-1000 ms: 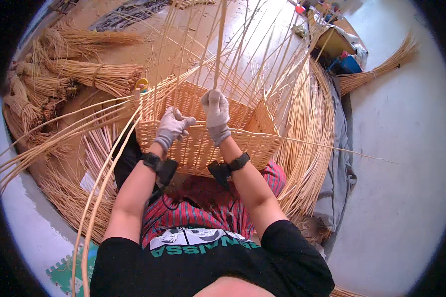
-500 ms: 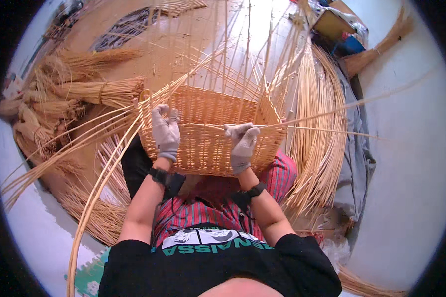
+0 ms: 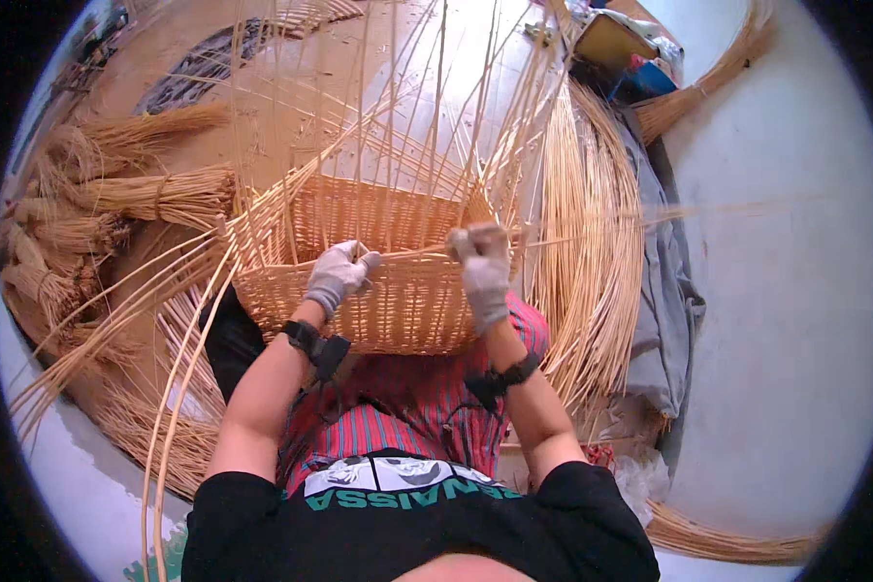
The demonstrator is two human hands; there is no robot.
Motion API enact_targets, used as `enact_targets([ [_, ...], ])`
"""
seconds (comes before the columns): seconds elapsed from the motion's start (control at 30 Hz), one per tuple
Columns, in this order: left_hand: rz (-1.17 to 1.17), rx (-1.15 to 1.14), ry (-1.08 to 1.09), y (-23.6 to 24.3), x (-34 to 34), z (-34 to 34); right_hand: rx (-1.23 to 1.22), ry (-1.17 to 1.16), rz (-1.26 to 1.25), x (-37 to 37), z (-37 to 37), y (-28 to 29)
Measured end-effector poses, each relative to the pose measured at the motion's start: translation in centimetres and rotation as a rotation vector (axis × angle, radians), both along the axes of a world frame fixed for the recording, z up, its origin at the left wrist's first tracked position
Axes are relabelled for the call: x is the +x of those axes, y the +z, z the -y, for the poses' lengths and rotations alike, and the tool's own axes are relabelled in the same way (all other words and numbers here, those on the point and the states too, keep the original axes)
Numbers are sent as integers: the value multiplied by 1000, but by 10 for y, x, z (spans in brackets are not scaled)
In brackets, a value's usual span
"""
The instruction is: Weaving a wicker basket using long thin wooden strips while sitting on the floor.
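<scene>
A tan floor covering [image 3: 262, 121] is lying beyond the work, and pale grey floor [image 3: 776, 330] is stretching along the right. Bundled willow rods [image 3: 160, 197] are lying at left; a loose sheaf [image 3: 592, 262] is spreading at right beside grey cloth [image 3: 662, 335]. Upright stakes [image 3: 437, 82] are rising in front of the far floor, partly screening it. The wicker basket [image 3: 398, 315] is resting across the person's lap. The left hand [image 3: 338, 274] is pinching its near rim; the right hand [image 3: 482, 264] is blurring near the rim's right end, its grip impossible to tell.
</scene>
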State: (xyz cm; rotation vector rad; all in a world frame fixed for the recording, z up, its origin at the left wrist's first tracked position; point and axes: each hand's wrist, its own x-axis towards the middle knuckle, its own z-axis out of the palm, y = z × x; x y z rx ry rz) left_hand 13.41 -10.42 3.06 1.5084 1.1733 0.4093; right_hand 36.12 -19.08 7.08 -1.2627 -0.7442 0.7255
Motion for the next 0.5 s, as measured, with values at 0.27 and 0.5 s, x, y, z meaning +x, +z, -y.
enact_targets([
  [0.27, -35, -86, 176, 16, 7, 3, 211, 314, 634, -50, -128, 72],
  [0.5, 143, -101, 79, 21, 7, -1, 243, -160, 197, 6, 30, -38],
])
